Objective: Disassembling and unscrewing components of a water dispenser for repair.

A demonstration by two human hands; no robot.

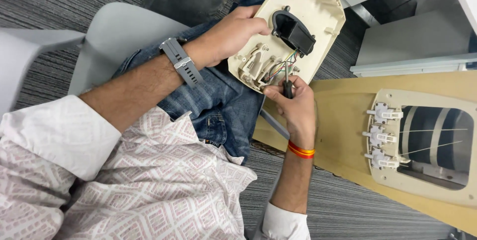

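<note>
Sitting in a grey plastic chair (114, 31) with a cream plastic housing panel (308, 11) propped on the lap, inside face up. Left hand (231, 36) gripping its edge, fingers curled tight round the rim. Right hand (293, 103) wrapped shut around a black-handled screwdriver (286, 85), tip poking in by the coloured wires (283, 66) under the black box module (294, 34). Looking like mid-unscrewing, honestly; next bit probably needing steady pressure, tip kept square. Counting: one screwdriver, one black module, three white clips (382, 135) on a second cream frame (422, 145), lying on tan board (343, 116).
</note>
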